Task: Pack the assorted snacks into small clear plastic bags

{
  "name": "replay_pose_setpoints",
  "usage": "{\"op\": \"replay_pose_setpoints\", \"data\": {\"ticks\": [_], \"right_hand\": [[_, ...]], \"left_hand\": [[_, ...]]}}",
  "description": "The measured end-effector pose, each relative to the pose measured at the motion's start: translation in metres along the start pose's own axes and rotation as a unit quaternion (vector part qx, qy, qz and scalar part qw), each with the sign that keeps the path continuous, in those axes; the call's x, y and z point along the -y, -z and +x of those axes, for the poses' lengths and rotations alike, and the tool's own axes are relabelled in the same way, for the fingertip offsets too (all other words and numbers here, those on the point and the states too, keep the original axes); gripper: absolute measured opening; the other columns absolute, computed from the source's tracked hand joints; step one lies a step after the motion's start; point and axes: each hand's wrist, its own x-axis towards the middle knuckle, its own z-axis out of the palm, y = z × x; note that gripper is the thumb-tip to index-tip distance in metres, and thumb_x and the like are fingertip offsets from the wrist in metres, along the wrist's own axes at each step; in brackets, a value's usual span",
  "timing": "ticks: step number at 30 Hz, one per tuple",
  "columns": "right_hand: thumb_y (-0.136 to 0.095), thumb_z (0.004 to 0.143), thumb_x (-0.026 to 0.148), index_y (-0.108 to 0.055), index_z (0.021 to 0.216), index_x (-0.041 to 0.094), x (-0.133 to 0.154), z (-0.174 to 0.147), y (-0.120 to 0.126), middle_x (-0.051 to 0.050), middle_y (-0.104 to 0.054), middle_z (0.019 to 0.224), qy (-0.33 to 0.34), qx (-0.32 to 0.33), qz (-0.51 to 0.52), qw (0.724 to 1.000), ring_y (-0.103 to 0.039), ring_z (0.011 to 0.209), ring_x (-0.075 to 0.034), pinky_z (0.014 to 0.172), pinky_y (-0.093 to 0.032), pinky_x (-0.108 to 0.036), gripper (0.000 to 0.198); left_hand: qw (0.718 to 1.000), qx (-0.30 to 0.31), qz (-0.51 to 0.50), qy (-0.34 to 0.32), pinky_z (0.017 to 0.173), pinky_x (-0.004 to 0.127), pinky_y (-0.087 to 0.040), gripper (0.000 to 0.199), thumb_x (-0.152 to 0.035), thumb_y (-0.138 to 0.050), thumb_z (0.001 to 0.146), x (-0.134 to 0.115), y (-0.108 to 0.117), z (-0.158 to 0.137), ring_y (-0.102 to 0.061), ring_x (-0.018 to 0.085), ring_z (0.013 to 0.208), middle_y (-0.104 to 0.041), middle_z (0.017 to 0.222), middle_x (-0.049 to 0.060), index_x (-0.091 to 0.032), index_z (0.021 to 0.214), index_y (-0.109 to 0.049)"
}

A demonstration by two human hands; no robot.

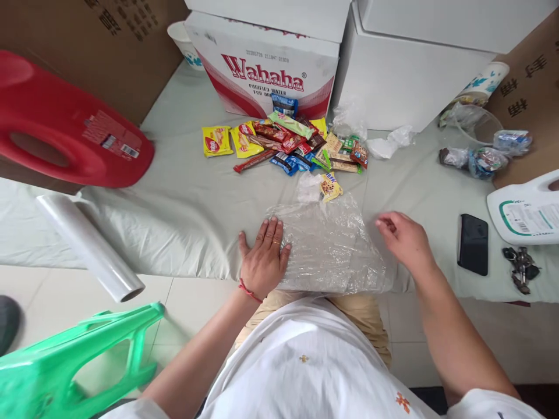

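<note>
A crinkled sheet of clear plastic wrap (332, 250) lies at the cloth's front edge, before my body. My left hand (264, 253) rests flat on its left margin with the fingers spread. Just beyond the sheet's right side is my right hand (406, 238), its fingers curled in and the thumb close to them. Whether film is caught between those fingers cannot be made out. Beyond the wrap sits a pile of packaged snacks (292, 137), with a small yellow snack packet (331, 187) touching or close to the far edge of the sheet.
A roll of plastic film (89, 247) overhangs the front edge at left, above a green stool (87, 355). A red jug (65, 122) stands far left. Boxes (262, 70) line the back. At right are a phone (473, 244), keys (521, 269) and a white jug (528, 209).
</note>
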Motion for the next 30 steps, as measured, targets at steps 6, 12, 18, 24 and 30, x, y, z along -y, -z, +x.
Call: {"op": "replay_pose_setpoints", "data": {"ticks": [6,12,18,24,30], "right_hand": [[-0.067,0.088,0.055,-0.046,0.150,0.017,0.098,0.101,-0.035,-0.021,-0.056,0.141,0.082,0.064,-0.112,0.988,-0.046,0.129,-0.041,0.101,-0.046,-0.049,0.076],[-0.068,0.085,0.028,-0.052,0.145,0.016,0.092,0.128,-0.040,-0.021,-0.058,0.137,0.015,0.089,-0.147,0.985,-0.054,0.125,-0.039,0.097,-0.050,-0.048,0.064],[-0.070,0.087,0.045,-0.051,0.148,0.016,0.068,0.126,-0.034,-0.022,-0.054,0.142,-0.006,0.070,-0.127,0.989,-0.049,0.127,-0.040,0.100,-0.047,-0.050,0.070],[-0.068,0.090,0.038,-0.062,0.136,0.006,0.073,0.122,-0.019,-0.023,-0.061,0.125,0.025,0.008,-0.110,0.994,-0.054,0.117,-0.036,0.097,-0.044,-0.047,0.056],[-0.074,0.087,0.041,-0.060,0.140,0.026,0.074,0.061,0.023,-0.013,-0.063,0.128,0.217,-0.041,-0.001,0.975,-0.053,0.124,-0.038,0.106,-0.045,-0.055,0.057]], "left_hand": [[1.000,0.002,0.006,-0.001,0.126,0.068,0.002,0.059,-0.041,-0.031,0.107,0.000,0.001,0.000,-0.036,0.030,0.155,-0.037,0.164,0.017,-0.020,0.163,-0.032],[1.000,0.000,-0.002,-0.006,0.126,0.068,0.002,0.059,-0.041,-0.032,0.107,0.001,0.002,-0.001,-0.036,0.030,0.154,-0.038,0.164,0.016,-0.021,0.162,-0.034],[1.000,-0.004,-0.013,-0.013,0.126,0.069,0.002,0.059,-0.040,-0.032,0.107,0.002,0.003,-0.002,-0.037,0.031,0.154,-0.038,0.164,0.015,-0.020,0.162,-0.033],[1.000,-0.009,-0.012,-0.015,0.126,0.066,0.008,0.058,-0.040,-0.031,0.108,0.002,0.002,-0.002,-0.035,0.029,0.155,-0.036,0.165,0.014,-0.019,0.162,-0.034],[1.000,-0.014,-0.006,-0.019,0.126,0.068,0.005,0.059,-0.040,-0.031,0.108,0.003,0.002,-0.002,-0.035,0.029,0.155,-0.036,0.165,0.014,-0.017,0.162,-0.032]]}}
